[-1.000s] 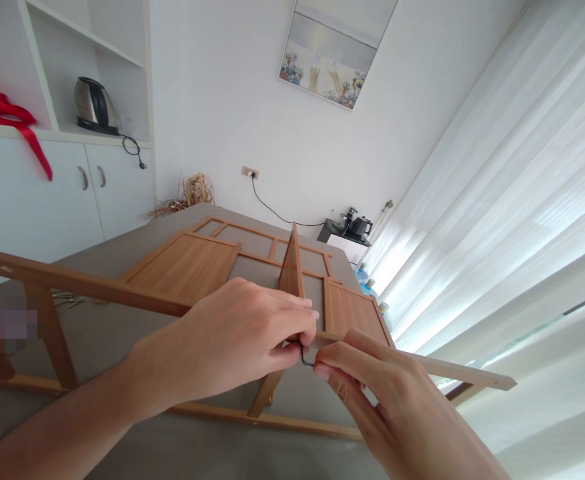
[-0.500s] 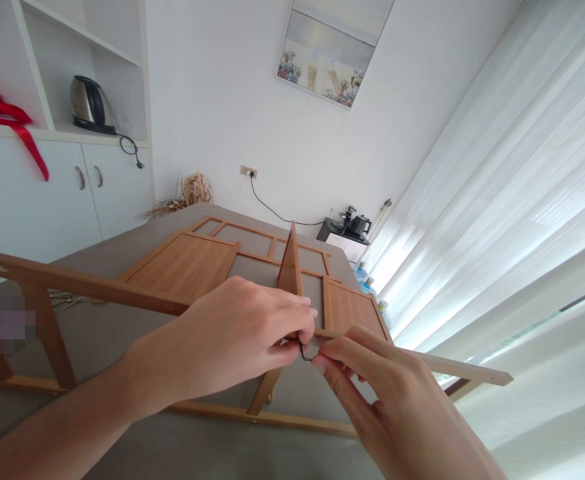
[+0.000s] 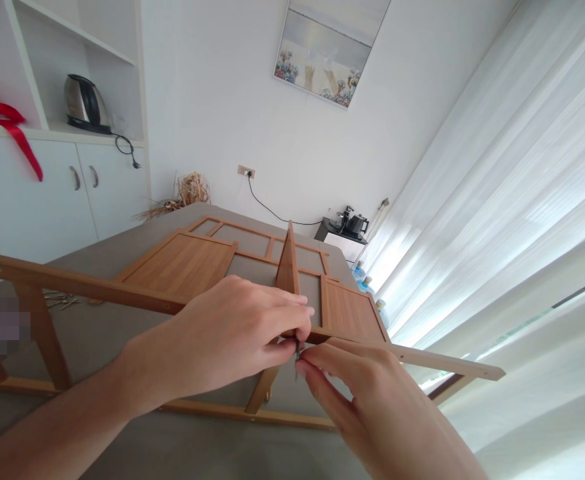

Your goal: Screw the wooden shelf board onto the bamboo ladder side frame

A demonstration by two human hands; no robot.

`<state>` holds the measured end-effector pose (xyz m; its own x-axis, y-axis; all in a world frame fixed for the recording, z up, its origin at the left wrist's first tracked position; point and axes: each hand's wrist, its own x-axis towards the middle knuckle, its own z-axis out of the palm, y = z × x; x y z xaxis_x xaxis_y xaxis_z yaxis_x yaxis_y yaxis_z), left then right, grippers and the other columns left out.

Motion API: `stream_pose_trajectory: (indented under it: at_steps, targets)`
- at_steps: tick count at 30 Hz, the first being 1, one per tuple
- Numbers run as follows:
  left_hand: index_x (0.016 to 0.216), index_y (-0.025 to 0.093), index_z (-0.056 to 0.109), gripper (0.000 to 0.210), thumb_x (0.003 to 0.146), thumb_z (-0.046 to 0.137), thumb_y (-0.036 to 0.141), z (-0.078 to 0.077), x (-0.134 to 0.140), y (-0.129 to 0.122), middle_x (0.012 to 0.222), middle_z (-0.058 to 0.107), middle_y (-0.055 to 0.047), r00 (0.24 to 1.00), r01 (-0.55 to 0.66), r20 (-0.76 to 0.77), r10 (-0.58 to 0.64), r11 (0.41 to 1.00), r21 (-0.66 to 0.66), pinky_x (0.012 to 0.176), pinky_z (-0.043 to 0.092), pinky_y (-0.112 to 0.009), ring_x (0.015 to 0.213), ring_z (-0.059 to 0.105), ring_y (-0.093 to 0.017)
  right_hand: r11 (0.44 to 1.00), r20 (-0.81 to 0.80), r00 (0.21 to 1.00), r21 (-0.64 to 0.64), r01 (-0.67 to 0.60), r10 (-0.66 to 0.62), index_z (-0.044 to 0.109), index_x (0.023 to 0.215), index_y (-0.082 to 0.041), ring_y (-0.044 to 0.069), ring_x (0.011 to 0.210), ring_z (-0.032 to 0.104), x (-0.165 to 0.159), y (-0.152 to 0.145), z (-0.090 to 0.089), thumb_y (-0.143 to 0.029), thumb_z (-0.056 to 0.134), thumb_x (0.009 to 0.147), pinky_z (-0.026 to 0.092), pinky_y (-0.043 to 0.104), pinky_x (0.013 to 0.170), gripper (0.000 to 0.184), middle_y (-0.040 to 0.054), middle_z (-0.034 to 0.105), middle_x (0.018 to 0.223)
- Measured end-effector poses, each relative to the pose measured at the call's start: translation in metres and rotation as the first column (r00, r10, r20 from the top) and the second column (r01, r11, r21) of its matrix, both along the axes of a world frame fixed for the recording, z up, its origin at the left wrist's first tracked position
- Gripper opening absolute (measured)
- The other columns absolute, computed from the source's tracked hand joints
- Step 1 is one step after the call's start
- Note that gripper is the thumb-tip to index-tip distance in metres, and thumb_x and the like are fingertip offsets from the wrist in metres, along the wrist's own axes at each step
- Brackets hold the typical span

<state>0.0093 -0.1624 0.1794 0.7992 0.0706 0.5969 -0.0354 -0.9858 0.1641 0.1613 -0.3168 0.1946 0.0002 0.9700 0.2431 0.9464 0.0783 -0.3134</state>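
Two hands are held together over a wooden frame (image 3: 87,283). At five o'clock, a thin metal tool (image 3: 297,352) is pinched by the right hand (image 3: 357,387); its upper end is closed on by the left hand (image 3: 227,333) at seven, presumably so that it is steadied beneath the upright panel (image 3: 288,263). Farther off, flat panels (image 3: 182,263) are laid at nine and four, a kettle (image 3: 86,103) shelved at ten.

Satin-smooth wooden frame (image 3: 137,296), metal rod (image 3: 298,349), matt tabletop (image 3: 222,450), sheer cloth curtain (image 3: 497,200).
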Motion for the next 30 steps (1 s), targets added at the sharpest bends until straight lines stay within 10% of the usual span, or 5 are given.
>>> stream_pose_trajectory:
  at_steps: [17, 30]
  targets:
    - [0.084, 0.024, 0.066, 0.011, 0.092, 0.061, 0.019, 0.0, 0.0, 0.0, 0.096, 0.076, 0.003, 1.0, 0.002, -0.018, -0.002, 1.0, -0.001, 0.084, 0.053, -0.019, 0.096, 0.072, -0.014, 1.0, -0.082, 0.997, 0.017, 0.01, -0.009, 0.027, 0.06, -0.02, 0.011, 0.056, 0.018, -0.004, 0.009, -0.004, -0.013, 0.058, 0.084, 0.019, 0.025, 0.049, 0.04, -0.0064, 0.028, 0.057]
    - [0.084, 0.022, 0.065, 0.013, 0.095, 0.061, 0.025, 0.0, 0.0, 0.0, 0.096, 0.076, 0.0, 1.0, 0.008, 0.012, -0.008, 0.999, 0.033, 0.082, 0.053, -0.019, 0.094, 0.073, -0.015, 0.995, -0.004, 0.999, 0.091, 0.046, -0.045, 0.062, 0.085, -0.025, 0.012, 0.051, 0.061, 0.007, -0.02, 0.005, -0.025, 0.053, 0.095, 0.044, 0.019, 0.048, 0.014, -0.0048, 0.063, 0.06]
